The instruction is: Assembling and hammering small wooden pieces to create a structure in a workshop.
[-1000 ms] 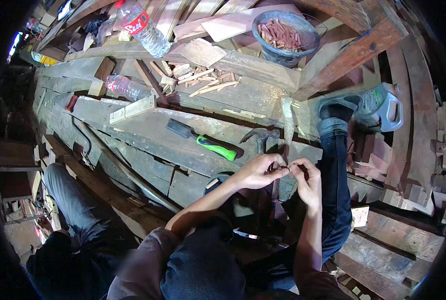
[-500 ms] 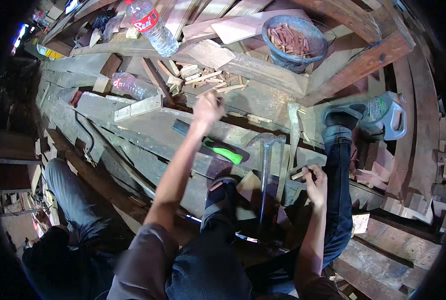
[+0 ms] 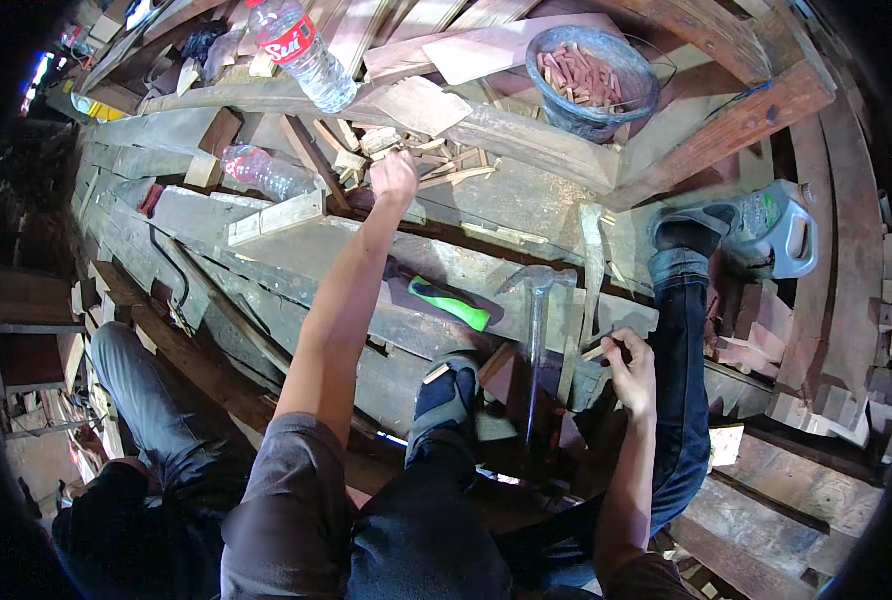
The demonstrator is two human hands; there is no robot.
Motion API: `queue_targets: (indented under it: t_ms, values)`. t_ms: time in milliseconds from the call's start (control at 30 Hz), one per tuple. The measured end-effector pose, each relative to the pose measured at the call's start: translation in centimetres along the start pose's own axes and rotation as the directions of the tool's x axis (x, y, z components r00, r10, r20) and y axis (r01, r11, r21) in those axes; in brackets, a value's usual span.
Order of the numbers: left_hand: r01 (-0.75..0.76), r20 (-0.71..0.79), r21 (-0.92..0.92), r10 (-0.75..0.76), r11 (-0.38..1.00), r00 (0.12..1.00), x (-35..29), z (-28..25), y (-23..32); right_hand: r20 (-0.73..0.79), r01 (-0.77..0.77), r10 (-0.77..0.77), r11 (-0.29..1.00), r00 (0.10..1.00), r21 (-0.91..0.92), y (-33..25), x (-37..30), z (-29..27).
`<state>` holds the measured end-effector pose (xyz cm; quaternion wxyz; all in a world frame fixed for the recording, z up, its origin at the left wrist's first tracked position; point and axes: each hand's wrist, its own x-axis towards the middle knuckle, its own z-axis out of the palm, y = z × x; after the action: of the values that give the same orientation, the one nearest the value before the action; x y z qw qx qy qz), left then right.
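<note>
My left hand [image 3: 394, 178] is stretched forward to the near edge of a pile of small wood pieces [image 3: 456, 170]. Its fingers are closed, and whatever they may hold is too small or hidden to name. On the right, my right hand [image 3: 631, 370] pinches a short wooden stick [image 3: 594, 353] above my bent leg. Between the arms, a tool with a bright green handle [image 3: 450, 304] lies on the planks; my left forearm covers its other end. A claw hammer [image 3: 535, 340] rests to the right of it, beside a long pale curved piece [image 3: 591, 265].
A bucket of reddish wood pieces [image 3: 591, 85] stands at the back right. Two plastic bottles, one upright [image 3: 311, 60] and one lying [image 3: 266, 172], are at the back left. A grey jug [image 3: 781, 235] sits beside my right foot. Another person's leg [image 3: 146, 390] is at left.
My left hand has moved forward and slightly left, from over the plank to the wood pile. My right hand stays nearly still with the stick.
</note>
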<state>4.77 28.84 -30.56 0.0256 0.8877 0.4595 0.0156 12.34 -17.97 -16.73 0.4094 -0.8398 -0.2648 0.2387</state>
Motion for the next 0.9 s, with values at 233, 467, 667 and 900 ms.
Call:
queue_targets:
  t_ms: [233,467,667,900]
  values:
    - [-0.025,-0.08,-0.164,0.012,0.986,0.997,0.9,1.5,-1.0,-0.001,-0.033,0.033,0.999,0.999,0.019,-0.5,-0.2,-0.2]
    - [-0.175,-0.089,-0.064,0.169,0.982,0.982,0.1,0.7,-2.5,-0.002,-0.002,0.002,1.0,1.0,-0.008,-0.4,0.0,-0.1]
    - [-0.163,0.015,-0.289,0.174,0.944,0.985,-3.8,-6.6,0.3,-0.012,-0.012,0.013,1.0,1.0,0.024,0.0,-0.1,0.0]
    - [-0.258,-0.038,-0.688,0.321,0.678,0.946,-11.9,-14.8,2.5,0.007,-0.033,0.032,0.998,0.999,0.057,0.0,-0.1,-0.1]
